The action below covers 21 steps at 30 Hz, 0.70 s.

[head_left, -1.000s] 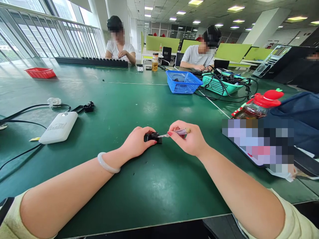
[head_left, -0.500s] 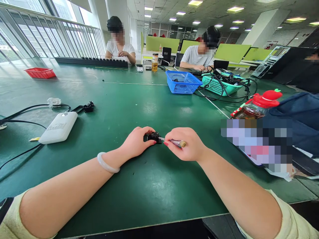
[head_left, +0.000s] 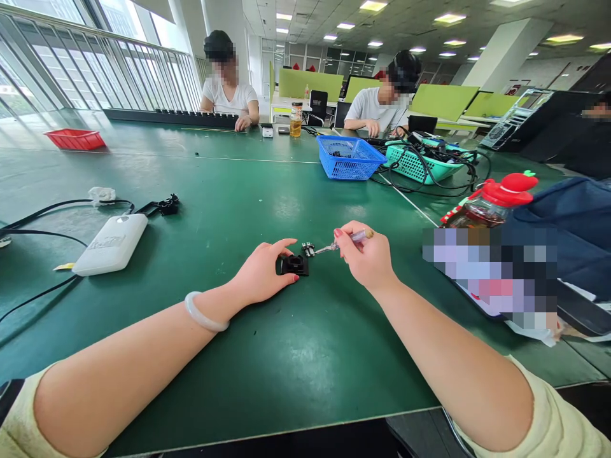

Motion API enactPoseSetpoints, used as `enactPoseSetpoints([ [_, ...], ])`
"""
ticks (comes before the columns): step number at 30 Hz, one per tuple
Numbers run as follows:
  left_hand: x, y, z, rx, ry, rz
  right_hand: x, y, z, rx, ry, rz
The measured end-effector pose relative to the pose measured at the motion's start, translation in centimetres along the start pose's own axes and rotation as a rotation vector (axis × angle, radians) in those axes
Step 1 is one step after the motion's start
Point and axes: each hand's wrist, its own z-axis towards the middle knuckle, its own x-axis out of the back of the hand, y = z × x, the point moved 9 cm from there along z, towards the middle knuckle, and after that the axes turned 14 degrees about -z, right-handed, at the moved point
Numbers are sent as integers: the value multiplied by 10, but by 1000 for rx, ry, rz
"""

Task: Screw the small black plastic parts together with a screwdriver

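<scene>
My left hand (head_left: pixel 255 270) rests on the green table with thumb and fingers around a small black plastic housing (head_left: pixel 294 266). Its thumb touches the near side, while the forefinger is raised off the far edge. In my right hand (head_left: pixel 370 257) is a slim screwdriver-like tool with a pale purple handle (head_left: pixel 359 235), pinched between thumb and fingers. The tool's thin shaft points left, its tip at a small black-and-silver piece (head_left: pixel 309 250) just beyond the housing. Whether that piece touches the table I cannot tell.
A white power bank-like box (head_left: pixel 114 245) with black cables lies left. Ahead stand a blue basket (head_left: pixel 353 166) and a teal basket (head_left: pixel 415 166) of cables. A red-lidded bottle (head_left: pixel 496 194) is at right, a red tray (head_left: pixel 75 140) far left. Two people sit across the table.
My right hand has moved up and right with the tool. The small piece has come out of the black housing, now lying apart from it. My left forefinger has lifted.
</scene>
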Motion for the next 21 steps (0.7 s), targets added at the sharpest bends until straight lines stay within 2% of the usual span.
enactPoseSetpoints([
  [2, 0, 1, 0, -4, -5, 3, -1, -1, -1, 1, -10, 77],
  [4, -1, 1, 0, -4, -10, 6, -4, -10, -4, 66, -55, 103],
  [7, -1, 0, 0, 1, -13, 8, -14, -27, -10, 182, -147, 60],
  [10, -1, 0, 0, 3, -7, 10, -25, -32, -13, 201, -232, 26],
  [13, 0, 0, 0, -2, -1, 1, -33, -24, -12, 122, -277, 28],
  [18, 1, 0, 0, 2, 1, -9, -37, 1, -9, -102, -287, 113],
  [21, 1, -1, 1, 8, 1, 1, -32, 3, -7, -127, -238, 186],
])
